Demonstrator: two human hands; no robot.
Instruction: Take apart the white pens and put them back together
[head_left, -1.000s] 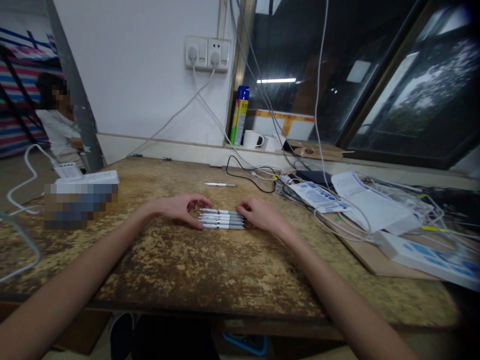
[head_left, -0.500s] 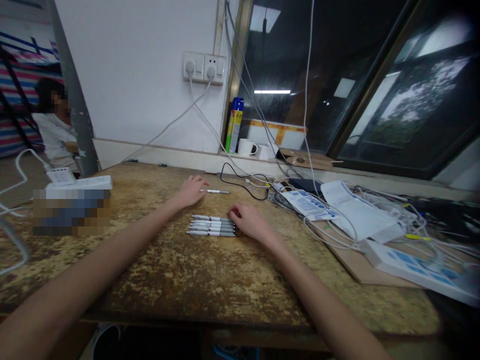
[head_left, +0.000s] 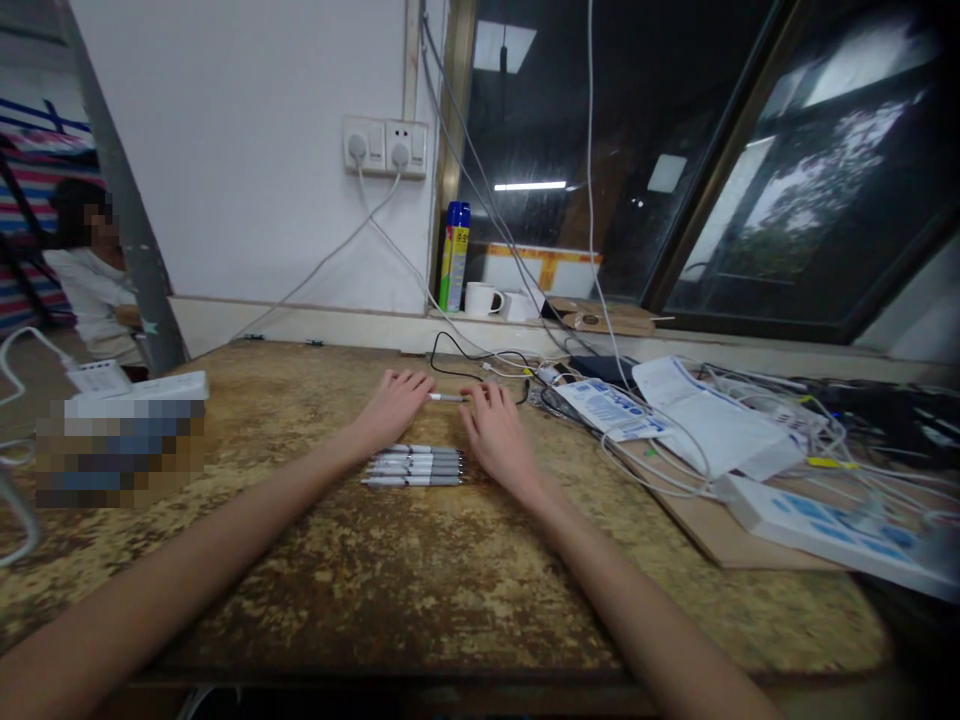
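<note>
1. As the left hand [head_left: 396, 408] reaches the near-left end of a lone pen [head_left: 447, 398], the right hand [head_left: 501, 432] arrives at its other end, having left the side of the pen row [head_left: 431, 481] where it rested half a second earlier. One second earlier, both hands framed that row.

2. Bent and close together, the left fingers lean over the pen's left end; the right fingers are slightly parted and curved at its right end. Whether either set touches or grips it cannot be told.

3. Lined up side by side, the row of pens lies on the worn table [head_left: 322, 590], nearer the wearer than the fingers and between the forearms.

4. Just beyond the right fingers, a black cable [head_left: 450, 369] loops across the table, the closest clutter to the lone pen. Farther back, a spray can [head_left: 454, 258] and a white mug [head_left: 480, 299] stand on the sill.

5. Well to the right of the fingers, papers [head_left: 697, 410] and white cords spread over a board [head_left: 697, 515]. A power strip [head_left: 180, 386] sits well to their left, with a seated person [head_left: 86, 285] beyond it.
</note>
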